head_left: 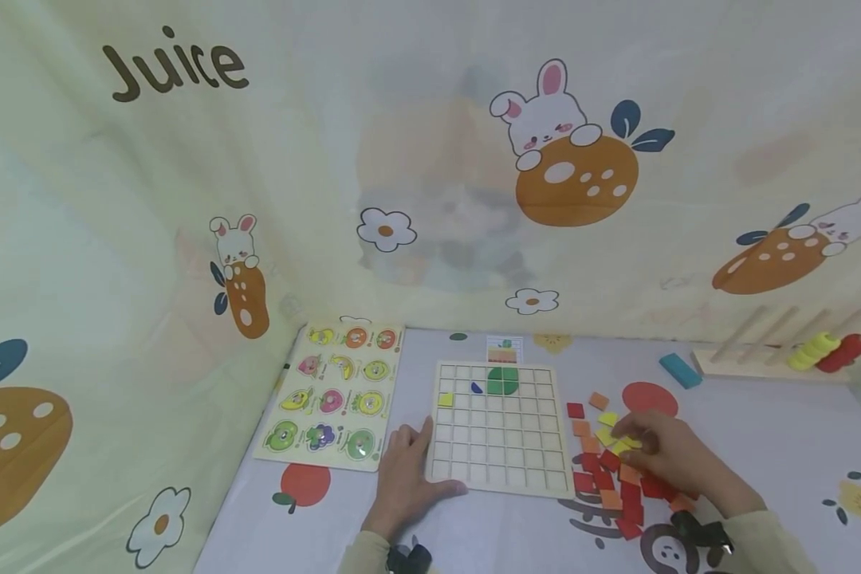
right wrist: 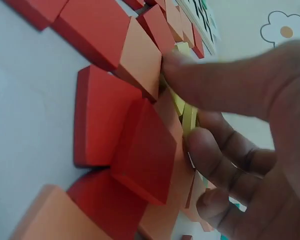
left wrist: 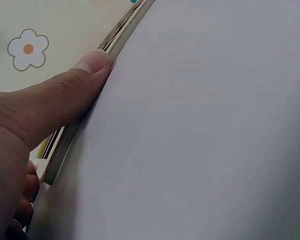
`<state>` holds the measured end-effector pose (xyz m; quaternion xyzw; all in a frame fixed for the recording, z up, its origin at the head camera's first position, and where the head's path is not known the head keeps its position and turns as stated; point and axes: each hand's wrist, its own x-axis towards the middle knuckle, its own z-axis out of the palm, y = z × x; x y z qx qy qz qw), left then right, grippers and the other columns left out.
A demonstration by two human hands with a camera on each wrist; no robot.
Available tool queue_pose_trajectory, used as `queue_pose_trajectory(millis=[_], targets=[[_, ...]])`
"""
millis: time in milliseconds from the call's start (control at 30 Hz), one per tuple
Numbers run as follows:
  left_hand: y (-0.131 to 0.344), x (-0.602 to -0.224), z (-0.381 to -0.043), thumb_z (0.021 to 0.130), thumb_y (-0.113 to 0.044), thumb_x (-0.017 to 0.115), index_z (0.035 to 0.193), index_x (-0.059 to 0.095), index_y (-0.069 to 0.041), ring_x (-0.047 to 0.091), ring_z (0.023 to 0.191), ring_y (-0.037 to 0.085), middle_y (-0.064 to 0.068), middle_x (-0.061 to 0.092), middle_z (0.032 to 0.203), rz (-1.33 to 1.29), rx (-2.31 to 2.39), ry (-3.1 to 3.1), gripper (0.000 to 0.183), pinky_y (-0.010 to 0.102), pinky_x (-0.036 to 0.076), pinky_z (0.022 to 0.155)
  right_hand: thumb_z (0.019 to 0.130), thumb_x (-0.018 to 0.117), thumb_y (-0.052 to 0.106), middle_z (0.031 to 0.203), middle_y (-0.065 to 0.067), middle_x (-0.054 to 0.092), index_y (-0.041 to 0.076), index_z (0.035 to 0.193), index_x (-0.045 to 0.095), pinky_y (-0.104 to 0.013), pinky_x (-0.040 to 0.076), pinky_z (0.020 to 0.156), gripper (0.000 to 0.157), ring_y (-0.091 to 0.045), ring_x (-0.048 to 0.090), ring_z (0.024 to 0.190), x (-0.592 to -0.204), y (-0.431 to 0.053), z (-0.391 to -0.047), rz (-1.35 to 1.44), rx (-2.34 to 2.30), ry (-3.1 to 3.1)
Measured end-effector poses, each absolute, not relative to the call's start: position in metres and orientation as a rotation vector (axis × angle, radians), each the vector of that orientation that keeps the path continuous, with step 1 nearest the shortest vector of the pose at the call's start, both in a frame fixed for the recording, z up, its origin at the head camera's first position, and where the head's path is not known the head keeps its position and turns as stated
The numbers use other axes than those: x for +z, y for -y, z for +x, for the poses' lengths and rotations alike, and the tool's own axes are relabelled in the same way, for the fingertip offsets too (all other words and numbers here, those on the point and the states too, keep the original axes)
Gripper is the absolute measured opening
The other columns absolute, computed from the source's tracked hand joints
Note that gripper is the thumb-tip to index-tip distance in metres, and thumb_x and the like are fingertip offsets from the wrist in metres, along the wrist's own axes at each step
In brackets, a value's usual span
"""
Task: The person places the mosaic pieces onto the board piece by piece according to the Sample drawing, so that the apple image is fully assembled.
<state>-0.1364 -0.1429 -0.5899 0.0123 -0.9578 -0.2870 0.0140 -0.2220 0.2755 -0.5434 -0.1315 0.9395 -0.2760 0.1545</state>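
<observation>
My left hand point(head_left: 404, 477) rests at the near left corner of a wooden grid board point(head_left: 502, 446), its straight thumb point(left wrist: 65, 92) against the front edge and its fingers along the left side. On the board lie a green shape point(head_left: 503, 381), a small blue piece point(head_left: 477, 387) and a yellow square tile point(head_left: 446, 399). My right hand point(head_left: 663, 450) is over the yellow tiles point(head_left: 605, 436) in a loose pile. Its thumb and fingers lie about them; whether one is pinched is hidden. Red tiles point(right wrist: 145, 150) and orange tiles point(right wrist: 140, 60) lie close by.
A fruit picture board point(head_left: 340, 399) lies on the left. Behind the grid board is a small pattern card point(head_left: 505, 349). At the back right stand a teal block point(head_left: 680, 371) and a wooden peg rack point(head_left: 753, 367) with yellow and red pieces. A printed curtain hangs behind.
</observation>
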Motion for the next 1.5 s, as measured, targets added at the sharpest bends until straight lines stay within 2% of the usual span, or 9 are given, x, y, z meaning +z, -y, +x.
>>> queue_pose_trajectory(millis=[133,300,533,767,933,1167,1367,1500], targets=[[0.143,-0.590,-0.137,0.061,-0.068,0.094,0.162,0.044,-0.013,0.033,0.090,0.009,-0.006,0.037,0.100,0.033,-0.903,2.977,0.126,0.023,0.030,0.072,0.077,0.096,0.032,0.114,-0.003,0.073,0.018,0.110,0.077,-0.038,0.059,0.080,0.041,-0.019,0.062,0.093,-0.545,-0.276,-0.223,-0.376,-0.761,-2.686],[0.143,-0.589,-0.136,0.061,-0.067,0.095,0.162,0.044,-0.013,0.033,0.090,0.009,-0.006,0.037,0.100,0.033,-0.903,2.973,0.126,0.024,0.030,0.072,0.075,0.097,0.032,0.109,-0.004,0.072,0.017,0.106,0.078,-0.036,0.059,0.076,0.040,-0.019,0.061,0.091,-0.544,-0.275,-0.226,-0.366,-0.732,-2.691],[0.143,-0.588,-0.136,0.062,-0.069,0.093,0.163,0.043,-0.015,0.033,0.089,0.008,-0.007,0.037,0.101,0.045,-0.914,2.988,0.125,0.023,0.031,0.073,0.075,0.097,0.037,0.101,-0.002,0.069,0.015,0.097,0.074,-0.044,0.058,0.081,0.039,-0.021,0.059,0.092,-0.544,-0.275,-0.231,-0.327,-0.655,-2.679],[0.144,-0.588,-0.136,0.062,-0.069,0.093,0.163,0.043,-0.015,0.033,0.090,0.009,-0.006,0.036,0.101,0.037,-0.926,2.982,0.125,0.024,0.031,0.073,0.075,0.096,0.042,0.092,-0.001,0.064,0.013,0.097,0.071,-0.037,0.052,0.075,0.044,-0.020,0.056,0.088,-0.543,-0.275,-0.234,-0.225,-0.663,-2.624],[0.143,-0.587,-0.135,0.062,-0.068,0.093,0.163,0.044,-0.014,0.032,0.090,0.009,-0.006,0.036,0.101,0.030,-0.932,2.976,0.124,0.024,0.030,0.073,0.076,0.094,0.045,0.095,-0.001,0.066,0.012,0.098,0.069,-0.037,0.053,0.076,0.048,-0.019,0.057,0.088,-0.545,-0.279,-0.232,-0.222,-0.690,-2.631],[0.145,-0.588,-0.134,0.062,-0.068,0.093,0.162,0.045,-0.013,0.033,0.091,0.009,-0.006,0.037,0.102,0.026,-0.919,2.970,0.124,0.025,0.031,0.074,0.089,0.085,0.045,0.094,-0.002,0.069,0.008,0.111,0.068,-0.029,0.052,0.067,0.046,-0.018,0.058,0.081,-0.553,-0.285,-0.228,-0.254,-0.784,-2.750],[0.144,-0.590,-0.136,0.062,-0.070,0.092,0.163,0.043,-0.015,0.032,0.091,0.008,-0.007,0.037,0.101,0.034,-0.923,2.980,0.125,0.024,0.030,0.074,0.096,0.079,0.041,0.089,-0.002,0.068,0.005,0.109,0.066,-0.028,0.047,0.063,0.040,-0.018,0.057,0.078,-0.553,-0.280,-0.231,-0.220,-0.832,-2.847],[0.144,-0.590,-0.136,0.062,-0.070,0.093,0.162,0.044,-0.014,0.032,0.090,0.009,-0.007,0.036,0.100,0.031,-0.935,2.968,0.125,0.024,0.029,0.073,0.097,0.078,0.040,0.092,-0.004,0.072,0.006,0.108,0.068,-0.030,0.049,0.066,0.037,-0.019,0.060,0.081,-0.555,-0.277,-0.234,-0.193,-0.862,-2.886]])
